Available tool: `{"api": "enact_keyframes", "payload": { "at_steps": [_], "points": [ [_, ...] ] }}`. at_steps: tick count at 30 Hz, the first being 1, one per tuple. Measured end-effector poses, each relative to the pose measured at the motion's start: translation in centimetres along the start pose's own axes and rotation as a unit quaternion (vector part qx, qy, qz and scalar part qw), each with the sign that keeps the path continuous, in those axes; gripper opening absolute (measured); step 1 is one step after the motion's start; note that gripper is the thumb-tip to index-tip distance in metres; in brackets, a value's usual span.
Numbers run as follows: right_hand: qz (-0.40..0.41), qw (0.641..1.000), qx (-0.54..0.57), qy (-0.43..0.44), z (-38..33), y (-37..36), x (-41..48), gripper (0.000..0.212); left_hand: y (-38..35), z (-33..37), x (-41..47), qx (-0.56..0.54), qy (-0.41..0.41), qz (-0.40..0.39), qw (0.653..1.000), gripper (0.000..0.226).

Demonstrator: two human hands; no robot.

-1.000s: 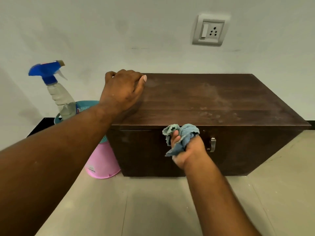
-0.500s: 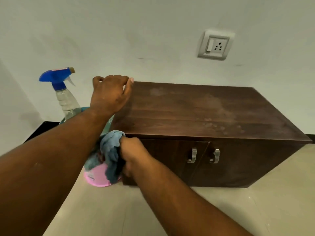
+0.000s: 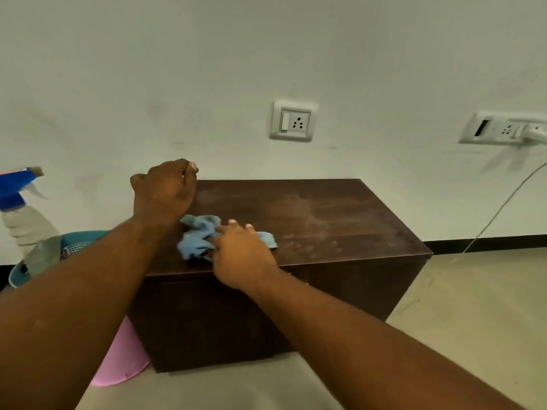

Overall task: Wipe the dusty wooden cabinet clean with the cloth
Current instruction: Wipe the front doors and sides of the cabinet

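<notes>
- Now the right hand [image 3: 242,255] presses a crumpled blue cloth [image 3: 196,236] on the top of the brown wooden cabinet [image 3: 325,220], near its front left part, fingers closed over the cloth.
- At the far left corner of the cabinet, the left hand [image 3: 164,192] rests with fingers curled together, holding nothing.
- Pale dust marks show on the top, right of the cloth.
- A spray bottle [image 3: 20,208] stands in a pink bucket [image 3: 124,359] left of the cabinet.
- Two sockets are on the wall [image 3: 293,119].
</notes>
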State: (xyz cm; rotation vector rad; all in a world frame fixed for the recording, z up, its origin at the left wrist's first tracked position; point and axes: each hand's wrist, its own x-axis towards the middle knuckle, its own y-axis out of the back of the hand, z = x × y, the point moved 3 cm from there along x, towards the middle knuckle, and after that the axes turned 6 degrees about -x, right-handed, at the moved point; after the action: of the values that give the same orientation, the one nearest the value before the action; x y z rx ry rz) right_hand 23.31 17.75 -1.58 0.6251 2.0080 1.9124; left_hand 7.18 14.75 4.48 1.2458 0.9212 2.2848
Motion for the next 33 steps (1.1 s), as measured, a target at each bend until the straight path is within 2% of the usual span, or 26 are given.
{"api": "enact_keyframes", "payload": {
  "at_steps": [3, 6, 9, 14, 17, 20, 24, 28, 31, 33],
  "points": [
    [0.017, 0.989, 0.001, -0.144, 10.1, 1.7, -3.1, 0.037, -0.5, 1.3, -0.4, 0.002, -0.035, -0.007, 0.999, 0.041],
    [-0.029, 0.952, -0.016, -0.305, 21.0, 4.2, -5.7, 0.039, -1.1, 1.2, -0.6, 0.008, -0.049, -0.028, 0.998, 0.043],
    [-0.037, 0.945, -0.012, -0.325, 27.0, 4.8, -6.0, 0.040, -1.3, 1.1, -0.5, 0.016, -0.052, -0.031, 0.998, 0.045],
    [-0.050, 0.961, 0.030, -0.272, 28.9, 3.9, -1.3, 0.052, -1.1, 0.4, -0.8, 0.009, -0.033, -0.036, 0.999, 0.044],
    [-0.077, 0.973, 0.024, -0.218, 25.2, 2.5, 4.5, 0.055, -0.9, -0.7, -1.0, 0.019, -0.022, -0.034, 0.999, 0.042],
    [-0.064, 0.990, 0.010, -0.127, 15.9, 0.7, 11.4, 0.058, -0.7, -2.6, -0.9, 0.039, 0.003, -0.023, 0.999, 0.042],
    [-0.058, 0.997, 0.014, 0.038, 1.7, -1.0, 16.7, 0.064, -0.2, -6.3, -0.4, 0.080, 0.073, -0.007, 0.994, 0.046],
    [-0.056, 0.990, 0.007, 0.127, -3.6, -1.4, 15.2, 0.065, -0.5, -8.6, -0.2, 0.071, 0.133, 0.021, 0.988, 0.047],
    [-0.049, 0.975, 0.031, 0.215, -1.8, -1.2, 9.1, 0.051, -1.1, -7.5, 0.4, -0.043, 0.174, 0.049, 0.983, 0.048],
    [-0.026, 0.965, 0.035, 0.259, 1.1, -1.0, 4.4, 0.047, -1.6, -6.1, 0.8, -0.072, 0.176, 0.047, 0.981, 0.047]
  ]
}}
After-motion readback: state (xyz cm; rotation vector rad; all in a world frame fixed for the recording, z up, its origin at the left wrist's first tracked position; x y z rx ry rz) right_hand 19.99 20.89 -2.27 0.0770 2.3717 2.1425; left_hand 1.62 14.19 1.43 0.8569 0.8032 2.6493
